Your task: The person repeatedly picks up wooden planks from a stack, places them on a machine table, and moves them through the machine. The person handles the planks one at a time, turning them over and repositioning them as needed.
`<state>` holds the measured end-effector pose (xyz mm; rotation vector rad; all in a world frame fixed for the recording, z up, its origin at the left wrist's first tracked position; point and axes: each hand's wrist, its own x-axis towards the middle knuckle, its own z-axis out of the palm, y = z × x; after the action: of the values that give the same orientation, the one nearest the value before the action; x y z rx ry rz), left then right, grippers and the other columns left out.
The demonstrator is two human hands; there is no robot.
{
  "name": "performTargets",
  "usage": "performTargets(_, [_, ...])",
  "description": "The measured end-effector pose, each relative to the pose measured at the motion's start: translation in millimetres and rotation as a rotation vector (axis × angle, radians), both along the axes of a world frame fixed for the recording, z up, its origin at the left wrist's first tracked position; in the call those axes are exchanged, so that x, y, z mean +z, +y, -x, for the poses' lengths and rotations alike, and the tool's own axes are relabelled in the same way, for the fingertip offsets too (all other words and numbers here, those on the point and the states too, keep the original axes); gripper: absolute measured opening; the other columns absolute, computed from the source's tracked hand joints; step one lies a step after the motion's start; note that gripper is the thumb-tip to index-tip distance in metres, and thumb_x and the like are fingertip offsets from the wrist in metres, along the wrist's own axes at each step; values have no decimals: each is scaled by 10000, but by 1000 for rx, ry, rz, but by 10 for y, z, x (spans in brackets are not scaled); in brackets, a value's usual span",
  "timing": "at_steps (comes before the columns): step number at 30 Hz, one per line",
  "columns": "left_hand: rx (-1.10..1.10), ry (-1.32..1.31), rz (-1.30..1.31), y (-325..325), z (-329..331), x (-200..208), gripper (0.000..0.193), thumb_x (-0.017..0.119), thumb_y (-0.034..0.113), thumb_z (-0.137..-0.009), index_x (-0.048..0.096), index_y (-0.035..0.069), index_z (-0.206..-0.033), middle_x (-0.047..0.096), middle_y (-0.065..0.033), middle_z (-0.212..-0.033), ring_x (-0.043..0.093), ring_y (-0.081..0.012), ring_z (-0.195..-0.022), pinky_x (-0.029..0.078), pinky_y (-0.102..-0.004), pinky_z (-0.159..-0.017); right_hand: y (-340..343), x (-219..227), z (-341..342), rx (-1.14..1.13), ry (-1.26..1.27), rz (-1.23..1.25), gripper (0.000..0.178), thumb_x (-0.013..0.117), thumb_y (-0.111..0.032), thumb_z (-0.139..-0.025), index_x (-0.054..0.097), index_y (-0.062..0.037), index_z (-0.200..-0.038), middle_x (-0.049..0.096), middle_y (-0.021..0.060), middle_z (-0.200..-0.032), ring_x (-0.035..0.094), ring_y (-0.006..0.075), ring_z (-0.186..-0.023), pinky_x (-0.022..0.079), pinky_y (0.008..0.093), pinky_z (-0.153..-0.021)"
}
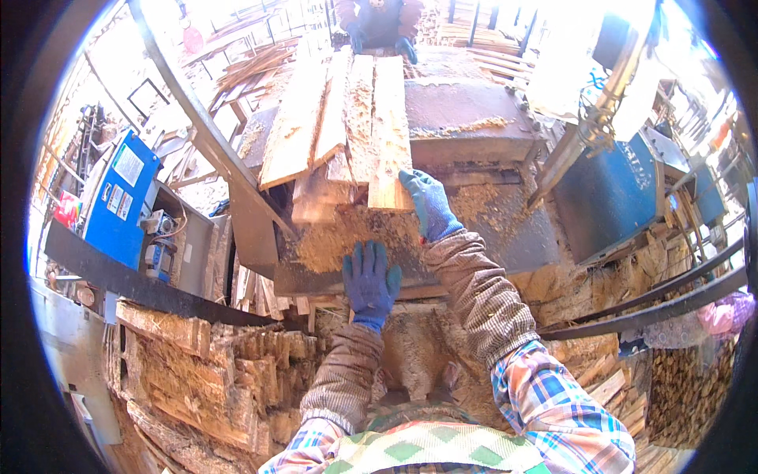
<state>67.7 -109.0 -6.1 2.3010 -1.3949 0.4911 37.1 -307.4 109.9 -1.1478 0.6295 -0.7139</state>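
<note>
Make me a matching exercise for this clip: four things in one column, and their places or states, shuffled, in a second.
Things:
1. Left hand
2. Right hand
3. Sawdust
4. Cabinet with white labels

Places or states:
A. Loose on the table, around the near ends of the boards
B. Blue, at the left of the picture
C. Gloved, at the near end of the rightmost board
D. Gloved, back up, fingers pointing away from the wearer, near the table's front edge

Pairs: 1-D, 2-C, 3-A, 4-B
</note>
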Motion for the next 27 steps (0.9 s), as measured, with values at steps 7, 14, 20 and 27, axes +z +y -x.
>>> performTargets(7, [-241,651,200,346,56,-133,561,479,454,-1065,535,85,-1483,545,-173,-1461,477,-356,-1384,354,-521,-1148,1549,-185,1482,111,-159,-421,376,619,-361,-1057,663,-18,-1205,719,44,-995,691,148,-875,572,302,-751])
performTargets(14, [-213,2146,256,900,1255,448,696,710,555,-955,578,16,-1374,689,-90,-1146,675,-193,-1013,587,-356,-843,2680,-1587,2903,516,53,-758,697,472,-493,-1097,285,-90,-1633,430,149,-1579,450,263,-1432,394,433,-1190])
performTargets(20, [196,1920,98,1014,1539,75,756,793,476,-920,538,-21,-1428,682,-98,-1229,639,-203,-1119,548,-373,-927,2765,-1049,3119,61,137,-285,615,575,-291,-1083,359,-71,-1616,439,128,-1602,510,226,-1390,453,422,-1127])
performTargets(27, [-27,1819,42,848,1829,275,865,743,396,-971,288,37,-1613,639,-106,-1285,593,-177,-1123,517,-359,-951,2478,-920,3218,-179,413,300,534,587,-122,-1076,453,-175,-1590,738,79,-1067,560,79,-863,534,286,-752])
